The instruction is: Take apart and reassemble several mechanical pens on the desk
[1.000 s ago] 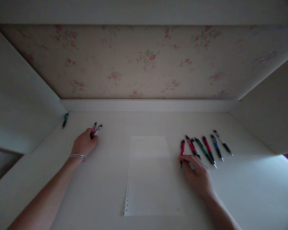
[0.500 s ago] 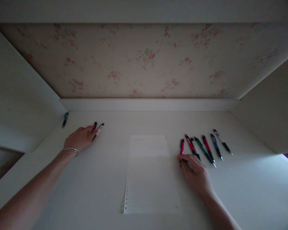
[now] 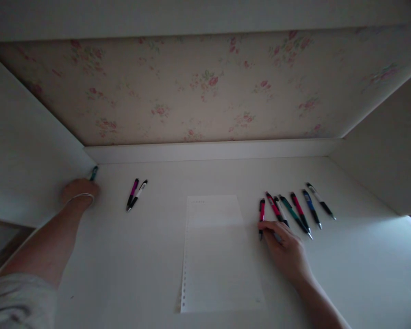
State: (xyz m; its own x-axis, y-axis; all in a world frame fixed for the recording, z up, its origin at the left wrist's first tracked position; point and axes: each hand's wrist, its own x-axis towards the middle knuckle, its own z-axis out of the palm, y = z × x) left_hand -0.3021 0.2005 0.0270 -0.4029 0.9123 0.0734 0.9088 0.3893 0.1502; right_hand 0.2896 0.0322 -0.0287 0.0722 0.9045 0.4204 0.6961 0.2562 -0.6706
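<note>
At the far left corner my left hand (image 3: 79, 191) is over a teal pen (image 3: 94, 172); only the pen's upper end shows past it, and my fingers are hidden and slightly blurred. Right of that hand, a purple pen (image 3: 133, 191) and a white-and-black pen (image 3: 140, 190) lie close together, their tips nearly meeting. My right hand (image 3: 287, 249) rests on the desk with its fingertips closed on the lower part of a pink pen (image 3: 262, 208). That pen lies just right of a sheet of lined paper (image 3: 221, 260).
Beyond my right hand several pens lie side by side: red (image 3: 273, 204), green (image 3: 292, 212), another red (image 3: 299, 210), blue (image 3: 311, 208) and white-and-black (image 3: 320, 201). White side panels and a back ledge (image 3: 205, 151) border the white desk (image 3: 140, 269).
My left hand has let go of the purple and white-and-black pens and moved left to the teal pen. My right hand stays at the pink pen. The view has tilted slightly.
</note>
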